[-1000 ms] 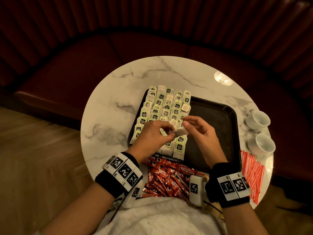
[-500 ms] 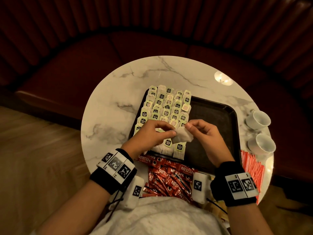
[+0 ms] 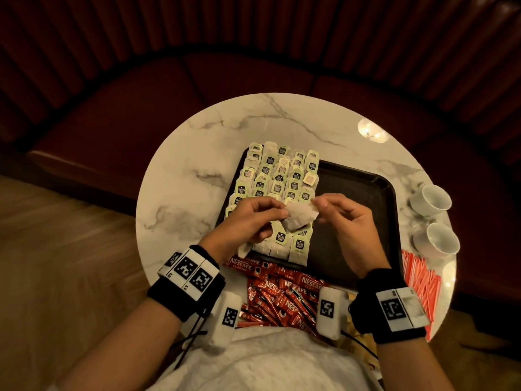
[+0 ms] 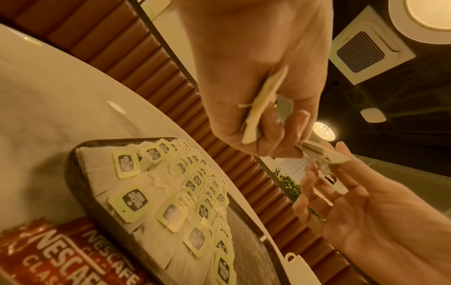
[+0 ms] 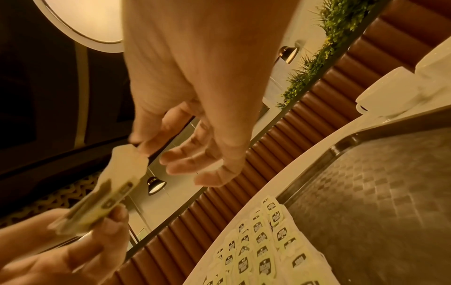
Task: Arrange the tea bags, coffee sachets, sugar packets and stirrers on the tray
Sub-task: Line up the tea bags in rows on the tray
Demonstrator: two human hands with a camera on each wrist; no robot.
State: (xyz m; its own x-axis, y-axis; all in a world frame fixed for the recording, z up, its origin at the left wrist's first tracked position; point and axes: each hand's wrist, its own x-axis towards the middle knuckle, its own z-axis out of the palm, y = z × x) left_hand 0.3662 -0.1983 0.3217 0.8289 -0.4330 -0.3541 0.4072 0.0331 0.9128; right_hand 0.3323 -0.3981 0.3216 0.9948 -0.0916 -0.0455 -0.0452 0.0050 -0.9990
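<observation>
Your left hand (image 3: 251,221) gripping loose tea bags (image 3: 300,217), right hand (image 3: 342,218) seemingly pinching one, tray (image 3: 363,198) half-filled with tea bag rows (image 3: 279,179)

Both forearms bare. Black wristband (image 3: 186,292) on the left wrist, another black wristband (image 3: 392,314) on the right, each topped with white plates printed with black square fiducial markers. White camera pod (image 3: 228,320) under the left wrist, white camera pod (image 3: 328,311) under the right, one marker each. Thin black cables trail off both. Ring (image 4: 314,212) on a right-hand finger. White top (image 3: 262,365).
</observation>
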